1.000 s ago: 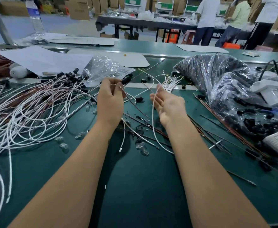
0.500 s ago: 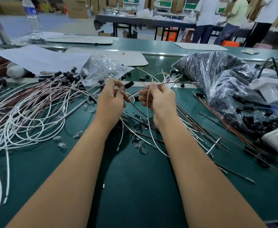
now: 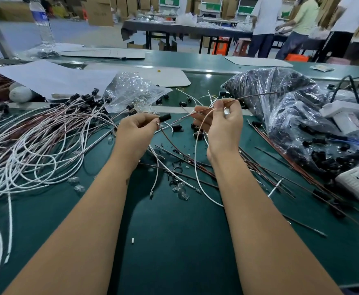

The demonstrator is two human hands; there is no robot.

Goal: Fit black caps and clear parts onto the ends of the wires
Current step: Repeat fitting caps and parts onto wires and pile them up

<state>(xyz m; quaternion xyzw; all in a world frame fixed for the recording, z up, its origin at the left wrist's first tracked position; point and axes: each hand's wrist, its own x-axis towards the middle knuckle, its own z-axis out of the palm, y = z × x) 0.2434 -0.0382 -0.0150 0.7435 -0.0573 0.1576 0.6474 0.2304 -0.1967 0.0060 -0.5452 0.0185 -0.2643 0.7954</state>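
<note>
A dark green bench (image 3: 174, 248) carries everything here. On its left side lies a spread tangle of white and brown wires (image 3: 32, 150), many tipped with black caps (image 3: 85, 99) at the far end. Loose brown wires (image 3: 280, 177) lie on the right, beside a plastic bag of black caps (image 3: 297, 116). A crumpled clear bag (image 3: 131, 90) and a white sheet (image 3: 53, 77) rest farther back. Small clear parts (image 3: 180, 191) and 1 tiny white sleeve (image 3: 132, 240) lie near the middle.
</note>
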